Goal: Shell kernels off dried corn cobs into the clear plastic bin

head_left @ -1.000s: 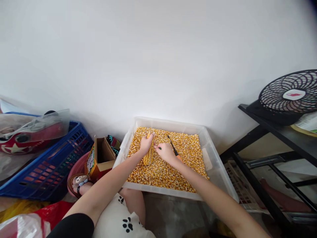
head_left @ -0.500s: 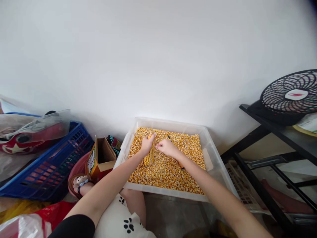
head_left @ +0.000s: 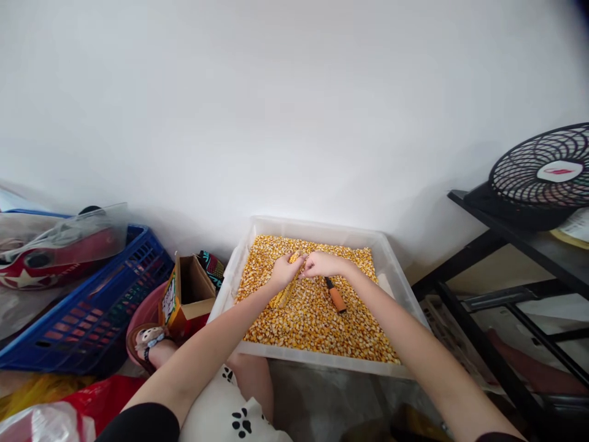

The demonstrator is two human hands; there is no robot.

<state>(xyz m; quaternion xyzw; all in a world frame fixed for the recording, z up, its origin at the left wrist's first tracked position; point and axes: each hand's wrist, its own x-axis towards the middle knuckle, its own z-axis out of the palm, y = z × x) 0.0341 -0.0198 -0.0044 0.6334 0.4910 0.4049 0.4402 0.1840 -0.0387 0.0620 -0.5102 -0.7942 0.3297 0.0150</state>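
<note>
My left hand (head_left: 285, 270) is wrapped round a yellow ear of corn (head_left: 284, 297), which slants over the loose corn kernels (head_left: 294, 331). Close against the upper part of the ear is my right hand (head_left: 323, 264), its fingers curled in and the thumb pressed to them. Whatever may be between those fingers is hidden. Below the right wrist, a tool with an orange-brown handle (head_left: 338, 300) and a dark neck lies on the kernels; its tip cannot be made out.
The kernels fill a translucent plastic tub (head_left: 322, 357) against the white wall. Left of it stand an open cardboard box (head_left: 196, 282), a pink basin (head_left: 138, 319) and a loaded blue basket (head_left: 92, 325). At the right, a black fan (head_left: 543, 172) rests on a dark metal rack (head_left: 483, 236).
Both hands and the ear have shifted slightly right. My right hand has come up against the ear, and its arm has moved off the orange-brown handle, which now shows fully.
</note>
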